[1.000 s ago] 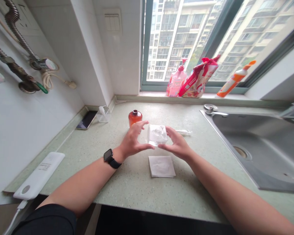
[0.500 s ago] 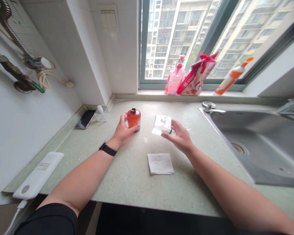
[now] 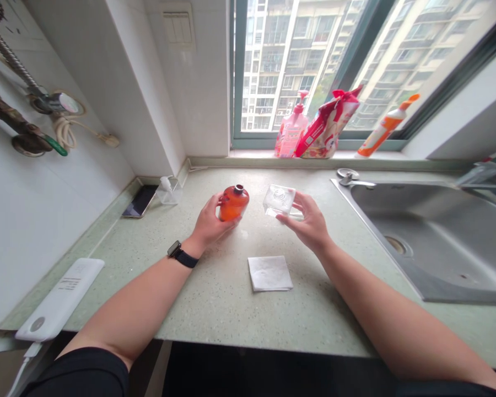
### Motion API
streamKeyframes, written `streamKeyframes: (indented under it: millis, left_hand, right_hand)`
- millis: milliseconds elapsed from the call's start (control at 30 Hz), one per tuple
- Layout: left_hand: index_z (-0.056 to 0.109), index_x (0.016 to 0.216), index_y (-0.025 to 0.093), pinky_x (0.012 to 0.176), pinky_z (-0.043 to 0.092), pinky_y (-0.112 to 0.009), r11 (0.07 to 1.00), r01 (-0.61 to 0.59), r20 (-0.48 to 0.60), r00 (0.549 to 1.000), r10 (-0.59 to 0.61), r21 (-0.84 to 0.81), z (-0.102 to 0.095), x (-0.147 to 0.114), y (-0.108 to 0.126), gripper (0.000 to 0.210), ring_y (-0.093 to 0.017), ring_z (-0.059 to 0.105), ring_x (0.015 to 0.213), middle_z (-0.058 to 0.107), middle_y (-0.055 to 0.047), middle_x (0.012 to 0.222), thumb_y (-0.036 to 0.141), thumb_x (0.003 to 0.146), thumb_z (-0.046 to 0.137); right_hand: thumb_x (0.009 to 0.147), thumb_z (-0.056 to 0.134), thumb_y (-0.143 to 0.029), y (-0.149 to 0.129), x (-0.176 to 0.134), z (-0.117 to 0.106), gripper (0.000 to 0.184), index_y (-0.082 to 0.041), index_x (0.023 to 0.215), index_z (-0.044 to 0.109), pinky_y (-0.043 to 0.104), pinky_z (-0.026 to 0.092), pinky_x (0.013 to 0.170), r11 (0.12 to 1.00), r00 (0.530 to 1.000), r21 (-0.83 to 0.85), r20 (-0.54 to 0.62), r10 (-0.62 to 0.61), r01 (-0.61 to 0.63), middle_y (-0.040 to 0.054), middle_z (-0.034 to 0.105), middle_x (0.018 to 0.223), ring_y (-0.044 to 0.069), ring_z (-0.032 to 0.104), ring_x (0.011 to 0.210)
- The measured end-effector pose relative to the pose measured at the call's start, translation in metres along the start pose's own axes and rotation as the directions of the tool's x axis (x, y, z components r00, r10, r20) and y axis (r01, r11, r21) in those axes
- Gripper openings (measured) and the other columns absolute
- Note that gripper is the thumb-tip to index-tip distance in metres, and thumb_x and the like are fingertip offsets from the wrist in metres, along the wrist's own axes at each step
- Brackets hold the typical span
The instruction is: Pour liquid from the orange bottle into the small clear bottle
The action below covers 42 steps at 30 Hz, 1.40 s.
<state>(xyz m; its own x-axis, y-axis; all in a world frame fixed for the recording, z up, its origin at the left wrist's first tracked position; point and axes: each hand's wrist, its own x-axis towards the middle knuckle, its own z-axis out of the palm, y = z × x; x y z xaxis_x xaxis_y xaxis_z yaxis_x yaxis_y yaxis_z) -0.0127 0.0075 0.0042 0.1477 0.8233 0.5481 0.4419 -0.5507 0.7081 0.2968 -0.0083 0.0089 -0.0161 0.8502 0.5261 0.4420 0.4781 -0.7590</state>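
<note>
My left hand (image 3: pixel 210 220) is wrapped round an amber bottle (image 3: pixel 235 203) with an uncapped neck, which leans a little to the right. A clear square bottle (image 3: pixel 279 198) with a round neck on top is gripped by my right hand (image 3: pixel 308 219), thumb in front and fingers on its right side. The two bottles are apart, their necks facing up. Nearer to me a folded white paper towel (image 3: pixel 270 273) lies flat on the countertop (image 3: pixel 215 309). At the back left stands a small clear container with a white pump top (image 3: pixel 168 190).
A phone (image 3: pixel 140 200) lies by the left wall, and a white power bank (image 3: pixel 60 298) with a cable is at the front left edge. To the right is a steel sink (image 3: pixel 434 237) with a faucet (image 3: pixel 355 179). A pink pump bottle (image 3: pixel 290 132) and other packages line the windowsill.
The amber bottle has moved right and tilted toward the clear bottle. My right hand has shifted slightly right and up with the clear bottle. The view has turned a little.
</note>
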Motion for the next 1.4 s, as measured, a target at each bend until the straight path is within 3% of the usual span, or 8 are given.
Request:
streamKeyframes:
  millis: [233,533,767,1400]
  left_hand:
    - [0.058,0.148,0.024,0.103,0.059,-0.048,0.986,-0.119,0.091,0.99,0.108,0.114,0.001,-0.007,0.02,0.079,-0.029,0.071,0.111,0.072,-0.011,0.127,0.066,0.086,0.083]
    - [0.059,0.15,0.025,0.101,0.052,-0.047,0.928,-0.168,0.134,0.982,0.13,0.333,-0.001,-0.008,0.035,0.078,-0.029,0.065,0.105,0.071,-0.009,0.117,0.063,0.086,0.083]
    - [0.061,0.15,0.025,0.1,0.05,-0.046,0.895,-0.174,0.158,0.98,0.119,0.411,0.0,-0.01,0.042,0.079,-0.029,0.064,0.104,0.069,-0.009,0.115,0.066,0.086,0.082]
    - [0.06,0.152,0.028,0.103,0.048,-0.046,0.879,-0.156,0.18,0.98,0.081,0.451,0.002,-0.013,0.046,0.081,-0.03,0.062,0.106,0.068,-0.008,0.116,0.066,0.084,0.085]
  right_hand:
    - [0.079,0.087,-0.065,0.008,0.007,-0.007,0.078,-0.032,0.145,0.065,0.059,0.063,0.101,0.98,0.982,-0.15,-0.116,-0.15,0.132,0.0104,0.067,0.128,0.034,0.067,0.122]
    - [0.086,0.086,-0.053,0.004,0.005,-0.01,0.077,-0.036,0.155,0.057,0.058,0.063,0.102,0.91,0.944,-0.302,-0.08,-0.321,0.284,0.0104,0.066,0.131,0.034,0.067,0.121]
    - [0.088,0.085,-0.042,-0.005,0.004,-0.012,0.078,-0.037,0.159,0.052,0.057,0.063,0.103,0.845,0.907,-0.389,-0.047,-0.417,0.368,0.0101,0.066,0.131,0.035,0.068,0.121]
    - [0.084,0.08,-0.018,-0.007,0.002,-0.012,0.095,-0.043,0.166,0.04,0.059,0.063,0.101,0.765,0.878,-0.482,0.019,-0.479,0.427,0.0105,0.06,0.135,0.036,0.066,0.121]
